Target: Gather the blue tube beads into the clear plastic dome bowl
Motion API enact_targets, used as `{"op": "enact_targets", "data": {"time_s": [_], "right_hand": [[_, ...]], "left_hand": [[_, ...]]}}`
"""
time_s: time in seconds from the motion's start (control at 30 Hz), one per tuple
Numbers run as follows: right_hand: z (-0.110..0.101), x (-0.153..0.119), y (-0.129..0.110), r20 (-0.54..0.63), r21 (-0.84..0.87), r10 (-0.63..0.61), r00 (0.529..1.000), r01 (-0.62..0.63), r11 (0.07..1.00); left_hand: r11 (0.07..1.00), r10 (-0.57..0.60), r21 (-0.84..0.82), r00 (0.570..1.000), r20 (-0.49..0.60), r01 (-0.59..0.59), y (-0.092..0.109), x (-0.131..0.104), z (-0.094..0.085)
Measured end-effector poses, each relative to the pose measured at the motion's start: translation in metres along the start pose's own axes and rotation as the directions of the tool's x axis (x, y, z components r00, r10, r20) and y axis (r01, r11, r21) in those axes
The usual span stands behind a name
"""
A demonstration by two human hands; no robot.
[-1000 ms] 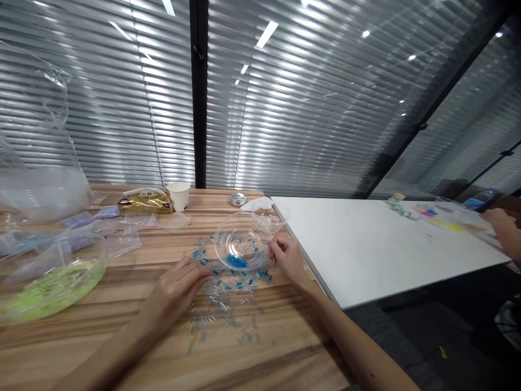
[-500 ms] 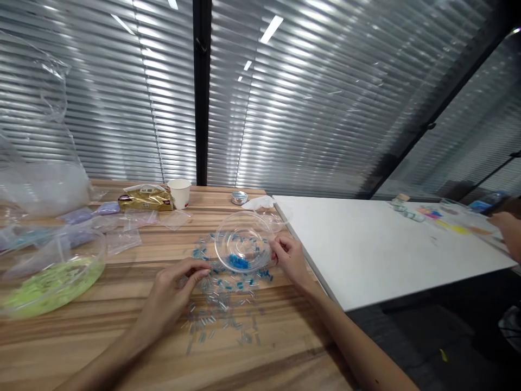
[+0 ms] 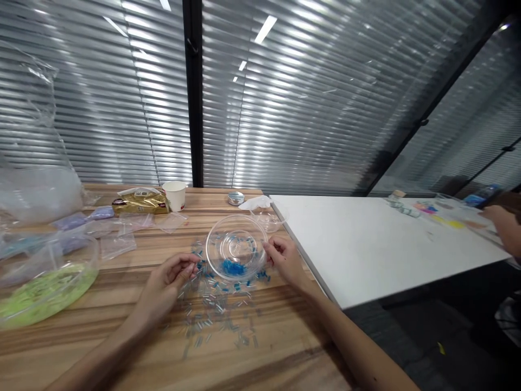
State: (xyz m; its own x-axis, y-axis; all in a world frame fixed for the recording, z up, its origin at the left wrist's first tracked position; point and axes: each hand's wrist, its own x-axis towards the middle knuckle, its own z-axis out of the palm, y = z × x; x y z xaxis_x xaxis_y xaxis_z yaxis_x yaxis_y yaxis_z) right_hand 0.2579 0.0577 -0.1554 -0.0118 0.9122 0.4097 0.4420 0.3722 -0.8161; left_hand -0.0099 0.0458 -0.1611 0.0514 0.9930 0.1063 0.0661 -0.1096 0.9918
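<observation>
My right hand (image 3: 284, 259) pinches the right rim of a round clear plastic bowl (image 3: 237, 221), tilted with its opening towards me. A small heap of blue capsule-like pieces (image 3: 233, 267) lies in its lower part. To the left of the bowl, my left hand (image 3: 173, 274) is closed, thumb against fingertips; whatever it may hold is too small to make out. Around and below the bowl, many small clear and blue tube-shaped pieces (image 3: 211, 300) are scattered over the wooden table (image 3: 134, 304).
At left, a clear tub (image 3: 94, 251) holds yellow-green pieces, near small plastic bags (image 3: 118, 245). Behind stand a gold packet (image 3: 140, 202), a paper cup (image 3: 175, 195) and a round tin (image 3: 236, 198). A white table (image 3: 345, 239) adjoins on the right, with another person's hand (image 3: 499, 220) beyond.
My left hand has moved slightly left, away from the bowl's rim. The bowl stays in my right hand, and its blue heap looks a little wider. The view has shifted slightly.
</observation>
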Motion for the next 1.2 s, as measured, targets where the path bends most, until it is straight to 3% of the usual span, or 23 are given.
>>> {"op": "enact_targets", "data": {"time_s": [0.2,0.4,0.67,1.2], "right_hand": [[0.001,0.001,0.004,-0.016,-0.028,-0.01,1.0,0.01,1.0],[0.001,0.001,0.005,-0.025,-0.042,-0.018,1.0,0.017,0.999],[0.001,0.0,0.003,-0.007,-0.05,-0.037,0.999,0.036,0.998],[0.0,0.0,0.003,0.036,-0.077,-0.059,0.998,0.062,0.995]], "left_hand": [[0.982,-0.105,-0.155,0.994,0.024,0.108,0.007,-0.002,0.0],[0.892,-0.22,-0.393,0.974,0.051,0.222,0.002,-0.005,0.007],[0.881,-0.287,-0.366,0.954,0.091,0.3,0.007,-0.008,0.013],[0.916,-0.233,-0.299,0.961,0.15,0.269,0.002,-0.01,0.008]]}}
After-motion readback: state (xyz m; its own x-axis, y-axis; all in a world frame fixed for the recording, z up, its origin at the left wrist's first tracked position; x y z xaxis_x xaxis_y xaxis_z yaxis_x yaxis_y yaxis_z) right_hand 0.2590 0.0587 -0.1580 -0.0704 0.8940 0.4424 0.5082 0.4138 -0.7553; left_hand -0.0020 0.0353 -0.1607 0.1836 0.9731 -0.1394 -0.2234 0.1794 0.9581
